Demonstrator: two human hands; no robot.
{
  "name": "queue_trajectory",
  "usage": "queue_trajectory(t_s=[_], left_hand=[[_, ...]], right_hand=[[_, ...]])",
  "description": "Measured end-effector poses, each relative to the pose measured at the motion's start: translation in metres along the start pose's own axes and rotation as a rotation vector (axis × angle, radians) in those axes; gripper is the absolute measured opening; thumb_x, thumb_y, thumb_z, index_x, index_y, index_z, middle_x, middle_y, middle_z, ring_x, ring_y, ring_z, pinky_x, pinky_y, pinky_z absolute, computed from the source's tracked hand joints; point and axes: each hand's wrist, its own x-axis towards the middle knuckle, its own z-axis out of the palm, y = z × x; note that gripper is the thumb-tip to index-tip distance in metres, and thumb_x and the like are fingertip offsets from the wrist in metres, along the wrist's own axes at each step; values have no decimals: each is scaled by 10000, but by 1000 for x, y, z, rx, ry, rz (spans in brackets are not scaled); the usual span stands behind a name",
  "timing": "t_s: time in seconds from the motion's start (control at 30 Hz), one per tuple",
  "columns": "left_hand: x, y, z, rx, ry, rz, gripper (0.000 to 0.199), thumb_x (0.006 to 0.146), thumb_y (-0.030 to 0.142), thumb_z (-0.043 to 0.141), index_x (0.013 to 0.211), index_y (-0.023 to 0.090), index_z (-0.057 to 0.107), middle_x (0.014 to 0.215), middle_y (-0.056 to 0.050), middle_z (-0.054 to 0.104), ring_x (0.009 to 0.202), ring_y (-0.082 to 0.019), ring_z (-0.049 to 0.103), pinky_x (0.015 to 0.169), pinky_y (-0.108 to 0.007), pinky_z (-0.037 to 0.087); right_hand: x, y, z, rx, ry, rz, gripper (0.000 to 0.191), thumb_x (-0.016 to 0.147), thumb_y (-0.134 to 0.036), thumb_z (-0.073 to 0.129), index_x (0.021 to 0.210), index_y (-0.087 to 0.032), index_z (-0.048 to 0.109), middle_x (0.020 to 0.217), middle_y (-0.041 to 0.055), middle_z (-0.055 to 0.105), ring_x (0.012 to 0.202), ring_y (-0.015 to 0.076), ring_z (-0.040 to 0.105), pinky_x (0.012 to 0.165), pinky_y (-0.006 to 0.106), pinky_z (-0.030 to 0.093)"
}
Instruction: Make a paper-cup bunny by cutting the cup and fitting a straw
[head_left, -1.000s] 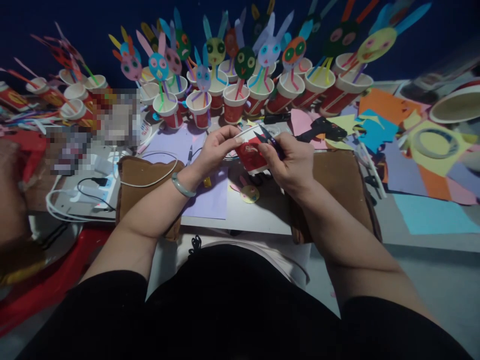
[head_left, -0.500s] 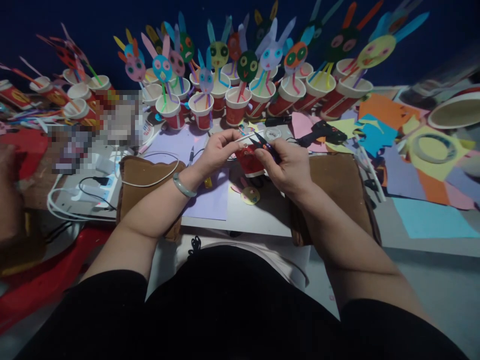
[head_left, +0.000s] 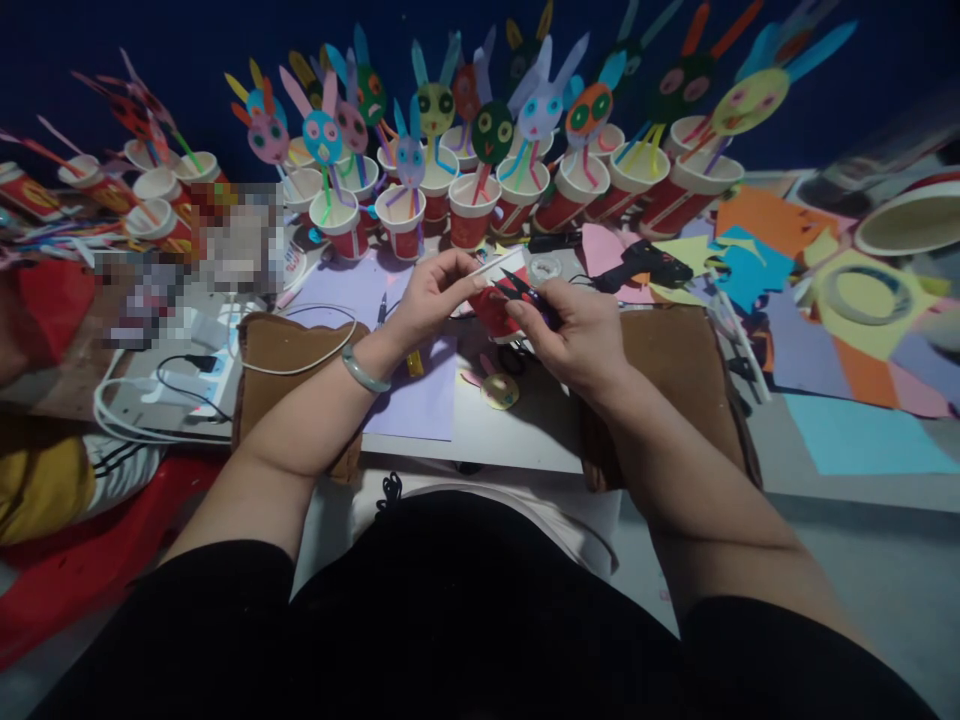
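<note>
My left hand (head_left: 439, 290) pinches the rim of a red paper cup (head_left: 499, 310) with a white lip. The cup is tilted, and part of its pale inside shows. In my right hand (head_left: 574, 325) is a pair of small dark scissors (head_left: 511, 286), their pointed blades parted in front of the cup near its rim. Whether the blades touch the cup I cannot tell. Below the cup a yellow paper rabbit face (head_left: 499, 391) with pink ears lies on the white table. Dark looped handles (head_left: 513, 358) show beside it, partly hidden by the cup.
Several red cups (head_left: 474, 225) with paper rabbits on bent straws line the back. Brown pads (head_left: 292, 380) lie under both forearms. Purple paper (head_left: 412, 410), a glue gun (head_left: 660, 262), coloured scraps (head_left: 810, 330) and a tape roll (head_left: 862, 295) lie around. A power strip with cables (head_left: 199, 385) sits left, near another person.
The cup in my left hand has turned so that more of its inside and red side show. The scissor blades have shifted slightly down and left. The person at the left has moved an arm.
</note>
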Motion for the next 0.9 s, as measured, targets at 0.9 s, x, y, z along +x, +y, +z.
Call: queue_trajectory(t_s=[0.9], left_hand=[[-7, -6, -1, 191, 24, 30, 460, 936, 679, 708, 954, 221, 664, 835, -4, 664, 755, -134, 645, 740, -301, 579]], right_hand=[[1, -15, -5, -266, -179, 157, 550, 1045, -566, 484, 1275, -191, 814, 811, 109, 776, 699, 241, 633, 646, 329, 289]])
